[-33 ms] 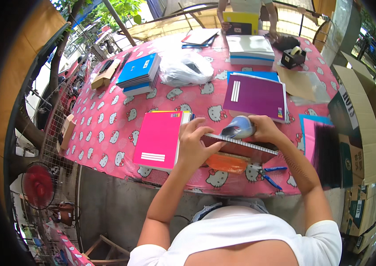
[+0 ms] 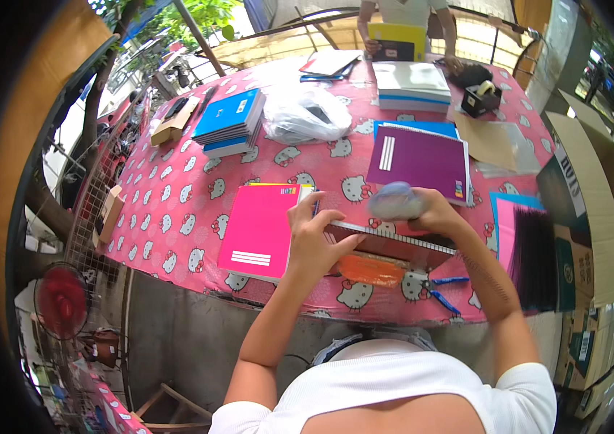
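My left hand [image 2: 316,235] grips the left end of a dark spiral-bound notebook [image 2: 415,249] tilted up on its edge, thumb on the near side. In my right hand [image 2: 435,212] is a pale blue-grey rounded object [image 2: 394,202], smeared by motion, held just above the notebook's spiral; its kind cannot be made out. A pink notebook [image 2: 260,228] lies left of my left hand, on other notebooks. Beyond my right hand is a purple notebook [image 2: 419,160]. Near the table edge lie an orange bundle [image 2: 371,270] and blue-handled pliers [image 2: 441,291].
Blue notebooks [image 2: 227,119], a white plastic bag [image 2: 307,116] and a paper stack [image 2: 412,83] stand farther back, beside a tape dispenser [image 2: 480,98]. An open cardboard box [image 2: 589,210] borders the right side. Across the table, a person holds a yellow notebook [image 2: 397,36].
The blue-grey object in my right hand has lifted slightly off the notebook's spiral edge and turned. My left hand stays on the notebook.
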